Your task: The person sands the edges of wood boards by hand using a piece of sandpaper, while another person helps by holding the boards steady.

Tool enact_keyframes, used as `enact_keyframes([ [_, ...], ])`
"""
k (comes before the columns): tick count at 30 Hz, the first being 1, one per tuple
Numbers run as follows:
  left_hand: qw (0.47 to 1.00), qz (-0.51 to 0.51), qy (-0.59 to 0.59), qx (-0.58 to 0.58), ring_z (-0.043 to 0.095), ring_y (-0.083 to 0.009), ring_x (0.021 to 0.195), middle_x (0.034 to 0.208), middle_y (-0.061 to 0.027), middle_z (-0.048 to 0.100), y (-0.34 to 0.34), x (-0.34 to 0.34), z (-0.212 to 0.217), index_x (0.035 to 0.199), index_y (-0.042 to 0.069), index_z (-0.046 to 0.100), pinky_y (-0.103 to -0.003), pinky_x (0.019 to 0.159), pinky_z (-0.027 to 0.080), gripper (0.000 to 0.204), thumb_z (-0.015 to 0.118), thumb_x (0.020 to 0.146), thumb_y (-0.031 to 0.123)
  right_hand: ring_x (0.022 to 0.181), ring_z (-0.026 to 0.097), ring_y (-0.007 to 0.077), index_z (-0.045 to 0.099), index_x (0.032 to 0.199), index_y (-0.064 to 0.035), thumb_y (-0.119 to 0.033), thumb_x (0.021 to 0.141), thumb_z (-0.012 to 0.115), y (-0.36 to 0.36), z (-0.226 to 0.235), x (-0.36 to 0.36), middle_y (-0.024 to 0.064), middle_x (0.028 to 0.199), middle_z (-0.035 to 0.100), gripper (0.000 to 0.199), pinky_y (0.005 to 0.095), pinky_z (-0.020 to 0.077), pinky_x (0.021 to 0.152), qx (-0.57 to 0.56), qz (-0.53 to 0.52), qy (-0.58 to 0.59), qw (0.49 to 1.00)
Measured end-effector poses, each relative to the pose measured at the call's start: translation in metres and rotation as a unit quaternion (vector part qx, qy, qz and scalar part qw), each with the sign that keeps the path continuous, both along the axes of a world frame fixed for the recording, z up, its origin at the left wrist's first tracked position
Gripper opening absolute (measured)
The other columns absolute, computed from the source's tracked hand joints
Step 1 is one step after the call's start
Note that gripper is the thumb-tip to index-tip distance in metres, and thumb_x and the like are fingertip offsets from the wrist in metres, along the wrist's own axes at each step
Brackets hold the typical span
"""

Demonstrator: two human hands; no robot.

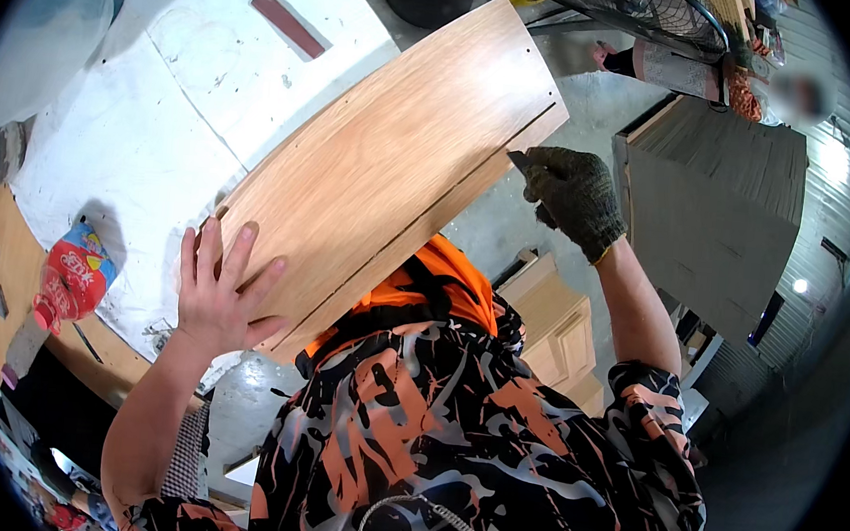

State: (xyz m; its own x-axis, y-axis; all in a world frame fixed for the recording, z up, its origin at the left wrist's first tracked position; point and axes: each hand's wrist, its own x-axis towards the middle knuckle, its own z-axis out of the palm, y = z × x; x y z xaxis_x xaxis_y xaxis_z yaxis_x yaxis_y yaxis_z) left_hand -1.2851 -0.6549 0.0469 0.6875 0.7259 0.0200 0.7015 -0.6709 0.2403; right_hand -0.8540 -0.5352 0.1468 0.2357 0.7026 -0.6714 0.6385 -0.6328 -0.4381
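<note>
A long wood-grain panel (384, 152) lies slantwise before me, its far right end sticking out past the white work surface. One of its long sides bows outward. A dark groove runs along the side nearest my body, and small holes mark the right end. My bare left hand (215, 299) rests on the panel's lower left end with its fingers spread. My right hand (578, 198), in a dark knitted glove, is closed around a small dark flat-bladed tool (519, 160). That tool's tip is at the panel's near edge, close to the groove; most of it is hidden by the glove.
On the white work surface (176, 66) lies a reddish-brown strip (289, 25). A bottle with a red label (78, 273) is at the left. A large fan (644, 13) and another person (680, 71) are at the far right, beyond a stack of grey panels (709, 208).
</note>
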Motion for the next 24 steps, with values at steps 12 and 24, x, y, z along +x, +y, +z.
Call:
enact_keyframes([
  [12,1.0,0.011,-0.014,0.011,0.035,-0.0588,0.137,0.163,-0.0176,0.029,0.005,0.003,-0.001,0.155,0.029,0.039,-0.072,0.106,0.032,0.071,0.042,0.096,0.069,0.049,0.062,0.0133,0.074,0.108,0.0044,-0.017,0.096,0.06,0.03,0.003,-0.014,0.0105,0.065,0.067,0.029,0.0298,0.0522,0.045,-0.087,0.053,-0.028,0.994],
  [24,0.999,0.024,-0.036,-0.005,0.038,-0.0563,0.135,0.16,-0.0166,0.033,0.005,0.002,-0.002,0.153,0.028,0.043,-0.072,0.101,0.037,0.068,0.04,0.097,0.068,0.05,0.064,0.016,0.073,0.094,0.0044,-0.019,0.096,0.056,0.045,0.005,-0.034,0.0101,0.062,0.066,0.029,0.0326,0.0543,0.047,-0.16,0.101,-0.058,0.98],
])
